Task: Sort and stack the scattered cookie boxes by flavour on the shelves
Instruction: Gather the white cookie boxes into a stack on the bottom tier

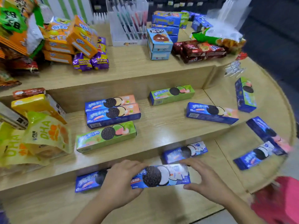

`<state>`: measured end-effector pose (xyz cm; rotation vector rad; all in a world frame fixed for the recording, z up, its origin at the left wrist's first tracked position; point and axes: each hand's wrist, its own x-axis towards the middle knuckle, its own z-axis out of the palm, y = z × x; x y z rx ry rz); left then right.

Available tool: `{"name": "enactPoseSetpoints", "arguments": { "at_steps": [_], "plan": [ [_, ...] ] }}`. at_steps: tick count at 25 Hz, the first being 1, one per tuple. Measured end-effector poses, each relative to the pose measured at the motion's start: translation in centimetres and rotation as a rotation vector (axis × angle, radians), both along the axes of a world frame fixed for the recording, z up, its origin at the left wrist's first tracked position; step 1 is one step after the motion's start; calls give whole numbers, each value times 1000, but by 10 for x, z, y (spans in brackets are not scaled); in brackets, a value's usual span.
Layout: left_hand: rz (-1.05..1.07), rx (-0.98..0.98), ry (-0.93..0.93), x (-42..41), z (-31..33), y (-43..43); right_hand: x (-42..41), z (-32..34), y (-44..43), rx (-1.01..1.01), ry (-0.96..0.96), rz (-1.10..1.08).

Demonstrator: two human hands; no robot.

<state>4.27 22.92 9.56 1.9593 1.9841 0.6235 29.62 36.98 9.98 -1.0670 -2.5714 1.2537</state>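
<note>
A blue cookie box (163, 176) is held by both ends above the lowest shelf, my left hand (120, 183) on its left end, my right hand (204, 180) on its right end. Another blue box (88, 181) lies beneath it to the left, partly hidden by my left hand. A third blue box (185, 151) lies just behind. On the middle shelf two blue-and-peach boxes (112, 109) are stacked, with a green box (106, 136) in front of them. A second green box (172, 94) and a blue-and-peach box (212, 113) lie farther right.
More cookie boxes (246, 94) (268, 135) (254, 155) lie scattered at the rounded right end of the wooden shelf (161, 130). Yellow DHA snack bags (43, 135) crowd the left. The top tier holds orange boxes (69, 39), a pen rack (127, 21) and light-blue boxes (159, 44).
</note>
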Motion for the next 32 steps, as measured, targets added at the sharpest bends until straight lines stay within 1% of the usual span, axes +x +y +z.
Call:
{"name": "enactPoseSetpoints", "arguments": {
  "at_steps": [3,5,9,12,14,17,20,22,23,24,25,28,30,32],
  "plan": [
    [-3,-8,-15,40,-29,28,41,-17,24,-50,36,-59],
    [36,-53,-33,70,-60,45,69,-38,48,-85,38,-90],
    [143,-155,-152,134,-139,67,110,-96,93,-208,4,-88],
    [272,-164,-208,168,-174,80,121,-141,115,-219,-33,-70],
    [375,-148,-243,178,-179,92,124,-161,127,-211,-22,-100],
    [523,-55,-303,182,-176,101,123,-171,142,-190,-40,-140],
    [667,-62,-289,178,-177,98,116,-169,151,-249,-7,-298],
    [696,-79,-420,172,-174,102,110,-166,152,-268,-7,-308],
    [681,-73,-523,168,-173,106,107,-165,152,-274,-17,-312],
    [664,-66,-581,165,-171,109,105,-165,153,-270,-29,-312],
    [661,-53,-588,162,-171,111,104,-164,153,-253,-40,-301],
    [654,-97,-485,161,-175,114,100,-159,153,-225,-79,-278],
    [733,-146,-393,160,-182,112,100,-155,151,-228,-96,-288],
    [726,-217,-412,157,-183,114,100,-154,149,-233,-99,-291]
  ]
}}
